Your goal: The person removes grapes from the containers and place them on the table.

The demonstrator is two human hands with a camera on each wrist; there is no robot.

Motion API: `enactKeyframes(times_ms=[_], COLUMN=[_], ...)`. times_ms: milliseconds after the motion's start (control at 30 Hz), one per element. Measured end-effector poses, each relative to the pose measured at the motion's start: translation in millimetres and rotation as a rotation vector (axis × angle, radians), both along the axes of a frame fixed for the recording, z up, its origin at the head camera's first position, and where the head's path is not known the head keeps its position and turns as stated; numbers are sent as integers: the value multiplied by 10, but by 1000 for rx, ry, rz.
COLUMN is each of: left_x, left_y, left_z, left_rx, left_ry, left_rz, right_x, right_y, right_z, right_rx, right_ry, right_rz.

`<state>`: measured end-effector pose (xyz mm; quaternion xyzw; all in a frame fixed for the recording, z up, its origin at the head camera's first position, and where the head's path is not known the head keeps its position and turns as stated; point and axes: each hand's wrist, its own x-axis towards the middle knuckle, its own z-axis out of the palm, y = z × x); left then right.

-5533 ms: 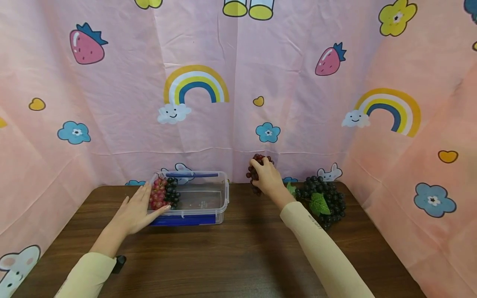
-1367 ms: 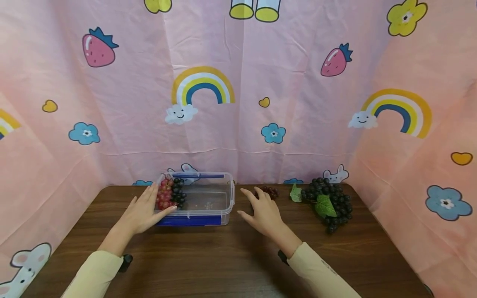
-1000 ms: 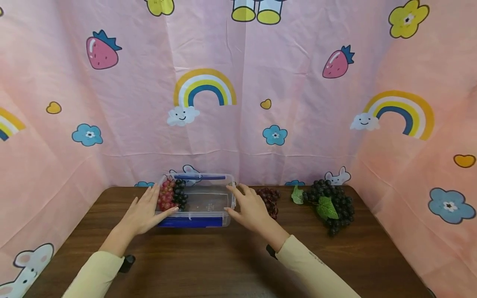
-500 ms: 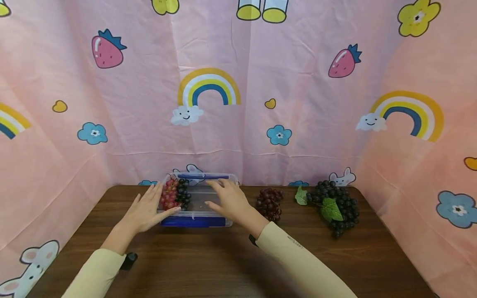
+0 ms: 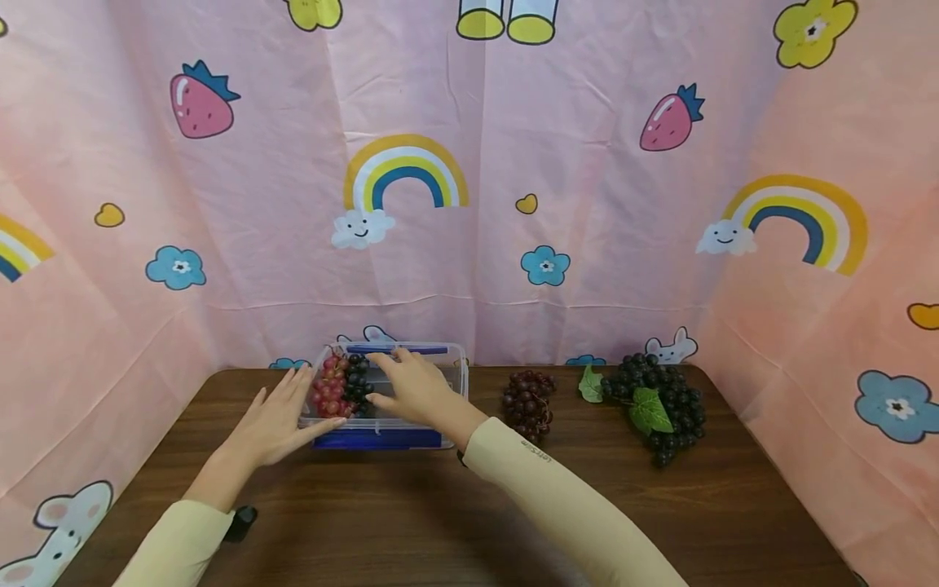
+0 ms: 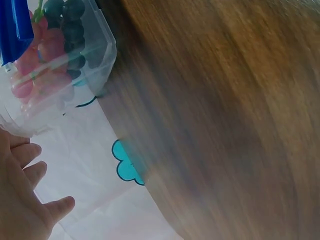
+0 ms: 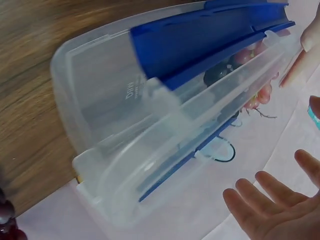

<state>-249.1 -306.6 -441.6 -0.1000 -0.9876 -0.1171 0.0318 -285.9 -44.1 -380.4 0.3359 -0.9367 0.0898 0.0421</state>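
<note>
A clear plastic box (image 5: pixel 453 383) with blue side clips stands on the table. In its left end lie a bunch of pinkish-red grapes (image 5: pixel 332 390) and a bunch of black grapes (image 5: pixel 356 383), side by side. My left hand (image 5: pixel 270 420) is at the box's left end, fingers straight and thumb spread along the near corner. Over the middle of the box hangs my right hand (image 5: pixel 418 391), its fingers extended toward the black grapes and holding nothing. The right wrist view shows the right hand's fingers (image 7: pixel 270 197) spread apart. Dark red grapes (image 5: pixel 528 403) lie on the wooden table (image 5: pixel 381 505), right of the box.
A larger bunch of black grapes (image 5: pixel 685 408) with green leaves (image 5: pixel 649 410) lies at the table's right. Behind the table hangs a pink patterned cloth (image 5: pixel 499 269), close to the box's far side.
The dark red grapes, earlier held up in my right hand, now lie on the table. That hand has moved left over the box. My left hand has shifted slightly left.
</note>
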Motion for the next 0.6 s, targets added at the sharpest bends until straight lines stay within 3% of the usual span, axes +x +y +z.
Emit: enactKeyframes(times_ms=[367,600], left_x=[19,54], left_y=[-14,-46], left_z=[-57,-31], left_rx=[13,-18], left_ry=[8,14], left_rz=[-8,-9], right_x=[-100,-119], right_y=[-344,-626], right_z=[-73,-132], right_rx=[55,67], right_ry=[-69,-86], right_rz=[-11,-57])
